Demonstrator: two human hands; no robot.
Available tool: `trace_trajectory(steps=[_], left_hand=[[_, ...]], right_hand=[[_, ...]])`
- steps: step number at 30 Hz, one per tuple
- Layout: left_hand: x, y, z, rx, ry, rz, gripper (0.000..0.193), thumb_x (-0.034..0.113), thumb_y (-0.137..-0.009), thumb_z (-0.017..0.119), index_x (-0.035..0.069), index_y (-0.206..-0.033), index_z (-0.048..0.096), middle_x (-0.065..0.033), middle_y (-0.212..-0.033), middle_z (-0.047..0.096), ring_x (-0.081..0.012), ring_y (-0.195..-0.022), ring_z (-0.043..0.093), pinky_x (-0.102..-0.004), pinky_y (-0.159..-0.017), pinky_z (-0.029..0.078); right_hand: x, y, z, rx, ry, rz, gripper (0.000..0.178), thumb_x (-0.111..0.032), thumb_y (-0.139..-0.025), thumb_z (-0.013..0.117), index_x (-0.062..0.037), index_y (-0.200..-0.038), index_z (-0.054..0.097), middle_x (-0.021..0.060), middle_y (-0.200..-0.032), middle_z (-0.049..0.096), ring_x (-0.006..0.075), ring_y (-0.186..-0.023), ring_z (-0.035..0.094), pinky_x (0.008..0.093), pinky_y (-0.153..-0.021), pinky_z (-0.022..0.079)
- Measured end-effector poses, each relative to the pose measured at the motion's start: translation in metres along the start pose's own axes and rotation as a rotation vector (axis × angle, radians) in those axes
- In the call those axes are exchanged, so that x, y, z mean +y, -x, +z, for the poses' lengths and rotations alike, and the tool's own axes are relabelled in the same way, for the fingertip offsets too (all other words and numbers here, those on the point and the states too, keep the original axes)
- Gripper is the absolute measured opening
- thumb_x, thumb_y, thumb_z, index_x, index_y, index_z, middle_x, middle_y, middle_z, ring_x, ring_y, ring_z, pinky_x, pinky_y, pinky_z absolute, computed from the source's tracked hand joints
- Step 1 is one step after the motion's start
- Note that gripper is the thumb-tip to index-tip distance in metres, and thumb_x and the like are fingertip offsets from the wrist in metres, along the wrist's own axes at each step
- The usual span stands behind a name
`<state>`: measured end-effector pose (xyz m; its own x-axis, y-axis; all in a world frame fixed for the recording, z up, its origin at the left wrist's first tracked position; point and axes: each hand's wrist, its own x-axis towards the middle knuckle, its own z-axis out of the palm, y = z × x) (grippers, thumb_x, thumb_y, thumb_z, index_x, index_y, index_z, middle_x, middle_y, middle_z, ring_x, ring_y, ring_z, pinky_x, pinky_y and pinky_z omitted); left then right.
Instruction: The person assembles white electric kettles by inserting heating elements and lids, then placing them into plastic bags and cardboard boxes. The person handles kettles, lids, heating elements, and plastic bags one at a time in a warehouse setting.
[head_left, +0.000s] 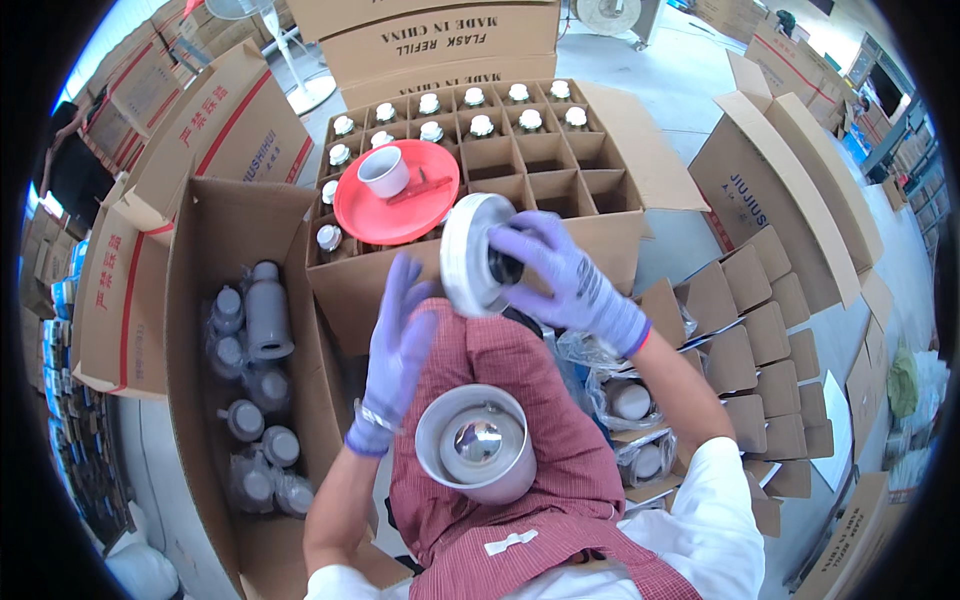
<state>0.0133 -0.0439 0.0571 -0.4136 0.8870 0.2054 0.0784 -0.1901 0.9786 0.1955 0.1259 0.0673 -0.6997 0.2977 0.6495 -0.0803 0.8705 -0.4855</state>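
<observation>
Both my hands wear thin purple gloves. My right hand [560, 270] grips a round white flask part [465, 255], like a wide lid or collar, with a dark centre. It is tilted on edge and slightly blurred. Just to its left, my left hand [397, 350] is raised, fingers apart and holding nothing. A grey-white flask body [476, 475] stands on my lap, its open top toward me. Inside it shows a shiny, mirror-like glass piece [479, 441].
Ahead, a divided carton [470, 250] holds several silvery-capped refills; a red dish [360, 215] with a pale cup [384, 171] rests on it. At left, a deep carton [240, 215] contains grey flasks [267, 315]. Right, another partitioned box [725, 360] holds wrapped pieces.
</observation>
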Motion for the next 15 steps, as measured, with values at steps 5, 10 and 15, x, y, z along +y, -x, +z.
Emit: trace_trajectory(steps=[5, 10, 15], left_hand=[[0.022, -0.02, 0.04, -0.017, -0.48, 0.669, 0.08, 0.043, -0.078, 0.075, 0.012, -0.146, 0.046, -0.0185, -0.145, 0.047, -0.0357, -0.133, 0.043, -0.0471, -0.107, 0.036], [0.022, -0.017, 0.008, -0.306, -0.462, 0.638, 0.068, 0.033, -0.073, 0.079, 0.013, -0.135, 0.06, -0.0134, -0.147, 0.047, -0.032, -0.125, 0.048, -0.0427, -0.104, 0.04], [0.027, -0.003, 0.0, -0.143, 0.684, -0.329, 0.059, 0.045, -0.104, 0.04, 0.004, -0.147, 0.041, -0.0084, -0.135, 0.056, -0.0175, -0.123, 0.055, -0.0342, -0.102, 0.046]], right_hand=[[-0.043, 0.003, 0.045, 0.13, -0.11, 0.335, 0.047, -0.02, -0.092, 0.063, -0.0047, -0.134, 0.049, 0.0173, -0.109, 0.065, 0.0365, -0.102, 0.064, 0.0419, -0.082, 0.055], [-0.039, 0.015, 0.039, -0.102, -1.305, 0.91, 0.046, -0.043, -0.105, 0.035, -0.006, -0.121, 0.058, 0.0117, -0.089, 0.07, 0.0182, -0.078, 0.07, 0.0296, -0.071, 0.057], [-0.059, -0.011, 0.031, 0.047, 0.341, -0.17, 0.073, -0.026, -0.072, 0.08, -0.0044, -0.135, 0.052, 0.0247, -0.137, 0.044, 0.0423, -0.118, 0.053, 0.0458, -0.095, 0.05]])
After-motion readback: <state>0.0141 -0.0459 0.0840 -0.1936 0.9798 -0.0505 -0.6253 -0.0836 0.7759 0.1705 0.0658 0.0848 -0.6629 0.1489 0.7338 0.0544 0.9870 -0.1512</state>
